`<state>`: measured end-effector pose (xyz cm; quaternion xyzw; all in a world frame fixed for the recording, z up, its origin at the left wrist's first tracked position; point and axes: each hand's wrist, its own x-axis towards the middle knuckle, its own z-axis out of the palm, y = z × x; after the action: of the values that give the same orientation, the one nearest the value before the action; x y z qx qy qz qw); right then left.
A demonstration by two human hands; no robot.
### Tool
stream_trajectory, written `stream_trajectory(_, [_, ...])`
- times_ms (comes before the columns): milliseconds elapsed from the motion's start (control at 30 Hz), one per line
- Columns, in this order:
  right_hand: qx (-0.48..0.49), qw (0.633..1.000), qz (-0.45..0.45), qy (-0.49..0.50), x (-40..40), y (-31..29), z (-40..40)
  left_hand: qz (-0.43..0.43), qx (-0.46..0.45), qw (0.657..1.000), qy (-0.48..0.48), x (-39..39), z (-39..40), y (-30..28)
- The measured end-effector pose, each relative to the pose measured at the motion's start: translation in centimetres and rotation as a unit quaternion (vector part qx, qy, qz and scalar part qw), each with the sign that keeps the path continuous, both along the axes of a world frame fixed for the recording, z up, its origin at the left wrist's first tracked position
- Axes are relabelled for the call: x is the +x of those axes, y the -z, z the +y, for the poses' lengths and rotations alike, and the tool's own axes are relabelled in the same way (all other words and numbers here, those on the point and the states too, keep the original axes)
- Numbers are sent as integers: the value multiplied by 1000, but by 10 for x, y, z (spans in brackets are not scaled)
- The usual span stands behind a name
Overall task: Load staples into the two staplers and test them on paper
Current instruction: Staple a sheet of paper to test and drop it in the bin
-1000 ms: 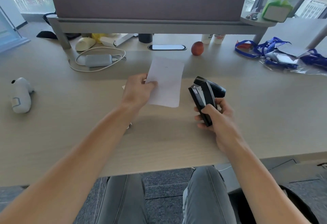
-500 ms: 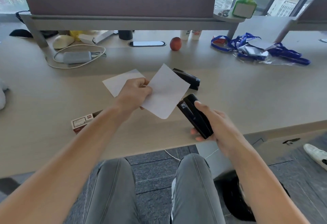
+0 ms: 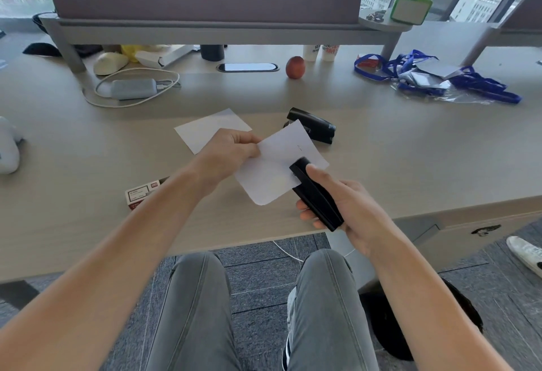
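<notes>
Now my left grip (image 3: 227, 152) pinches the paper (image 3: 278, 165), right grip (image 3: 349, 209) holds the stapler (image 3: 315, 194); I should press firmly, paper flat inside.

Both bare forearms reach forward from the near edge, converging toward the middle. The left hand (image 3: 227, 150) is knuckles-up, its fingers (image 3: 249, 144) pinched together on a paper's left edge. The right hand (image 3: 349, 209) is curled around a stapler, thumb laid along its top, fingertips wrapped underneath.
</notes>
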<state>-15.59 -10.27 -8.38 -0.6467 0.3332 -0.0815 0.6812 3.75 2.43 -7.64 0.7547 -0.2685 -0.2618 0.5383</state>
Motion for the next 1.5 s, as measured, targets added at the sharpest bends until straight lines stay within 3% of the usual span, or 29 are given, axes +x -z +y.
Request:
stream_trajectory(133, [10, 1000, -18, 13, 2, 2, 4, 28, -26, 999, -18, 1, 2, 0])
stream_trajectory(267, [17, 998, -41, 47, 8, 4, 5, 189, -104, 969, -121, -8, 2, 4])
stream_trajectory(367, [22, 996, -48, 65, 12, 6, 5, 265, -110, 952, -109, -25, 2, 12])
stream_trajectory(567, [19, 996, -39, 72, 17, 10, 8, 177, -79, 975, -111, -41, 1, 19])
stream_trajectory(833, [-2, 996, -37, 79, 21, 10, 10, 135, -80, 980, -120, -46, 4, 17])
stream_trajectory(1300, [1, 996, -27, 85, 26, 5, 15, 136, -88, 978, -130, -44, 13, 20])
stream_trajectory(1500, [29, 999, 10, 22, 24, 1, 14, 141, -112, 967, -178, -39, 17, 16])
